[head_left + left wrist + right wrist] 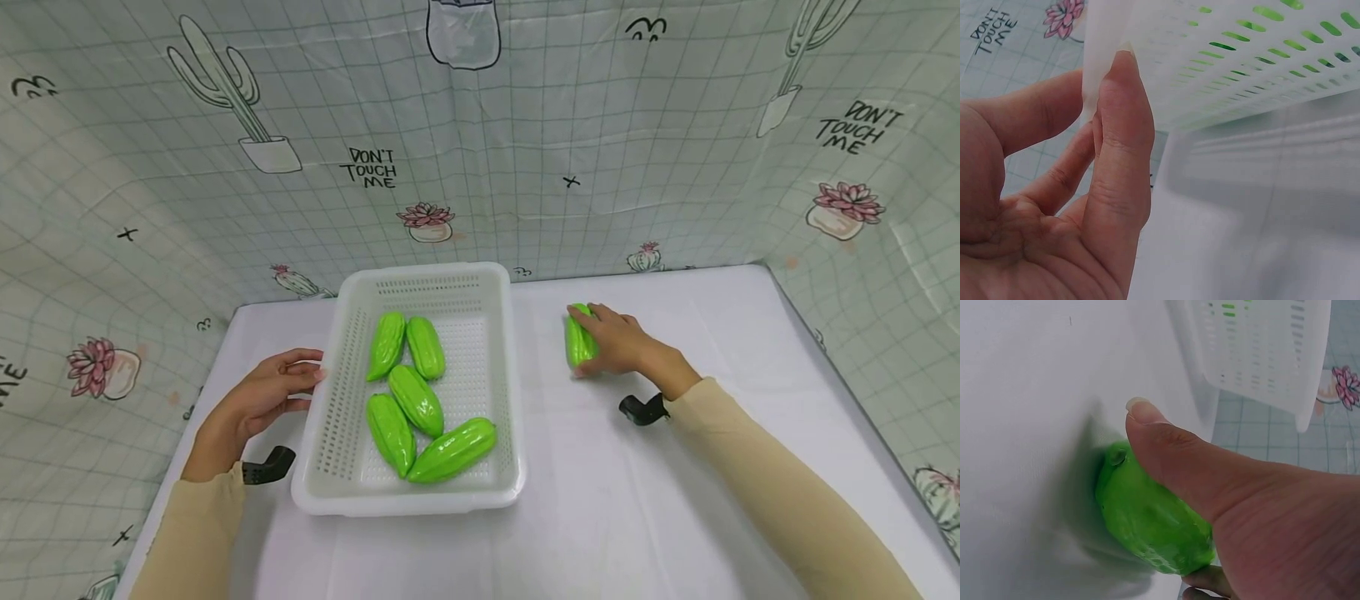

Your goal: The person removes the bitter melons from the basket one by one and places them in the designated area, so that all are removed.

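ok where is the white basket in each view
Head: the white basket lies just left of centre.
Left wrist: its perforated wall fills the upper right.
Right wrist: upper right, cut off by the top edge.
Shared landmark: the grid-patterned cloth.

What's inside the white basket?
Five glossy green vegetables lie inside the white basket, with bare basket floor visible around them. The patches directly beneath the vegetables are covered, so anything under them can't be seen.
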`<state>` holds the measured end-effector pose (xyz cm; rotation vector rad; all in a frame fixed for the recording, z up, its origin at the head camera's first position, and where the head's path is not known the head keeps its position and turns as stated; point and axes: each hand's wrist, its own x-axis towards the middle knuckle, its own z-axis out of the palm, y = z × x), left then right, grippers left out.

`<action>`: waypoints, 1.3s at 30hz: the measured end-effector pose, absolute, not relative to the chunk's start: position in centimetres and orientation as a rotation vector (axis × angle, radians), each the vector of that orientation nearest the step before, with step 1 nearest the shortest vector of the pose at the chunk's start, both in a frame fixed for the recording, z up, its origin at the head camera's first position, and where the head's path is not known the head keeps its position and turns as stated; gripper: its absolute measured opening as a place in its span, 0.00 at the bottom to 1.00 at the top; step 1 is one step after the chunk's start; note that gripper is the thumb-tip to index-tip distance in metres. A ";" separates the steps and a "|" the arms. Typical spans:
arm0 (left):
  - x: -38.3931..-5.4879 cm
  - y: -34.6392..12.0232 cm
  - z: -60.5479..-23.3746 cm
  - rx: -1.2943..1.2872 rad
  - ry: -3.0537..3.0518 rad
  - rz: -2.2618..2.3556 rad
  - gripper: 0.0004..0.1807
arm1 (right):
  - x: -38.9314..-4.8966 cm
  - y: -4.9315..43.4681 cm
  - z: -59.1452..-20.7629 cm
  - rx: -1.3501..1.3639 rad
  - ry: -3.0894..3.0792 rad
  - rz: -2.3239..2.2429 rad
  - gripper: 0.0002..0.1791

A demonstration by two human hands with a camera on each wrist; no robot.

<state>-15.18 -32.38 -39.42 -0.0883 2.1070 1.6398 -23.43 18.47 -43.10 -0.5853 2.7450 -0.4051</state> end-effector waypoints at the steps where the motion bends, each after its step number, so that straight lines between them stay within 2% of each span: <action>1: -15.2 -32.3 -39.5 -0.092 2.102 1.647 0.32 | -23.4 18.5 -43.1 -0.582 2.742 -0.406 0.57; 28: -15.4 -32.6 -39.8 -0.099 2.063 1.711 0.26 | -23.6 18.2 -42.6 -0.571 2.724 -0.418 0.56; 39: -15.4 -32.5 -39.7 -0.097 2.068 1.698 0.28 | -23.2 18.3 -42.6 -0.608 2.747 -0.409 0.61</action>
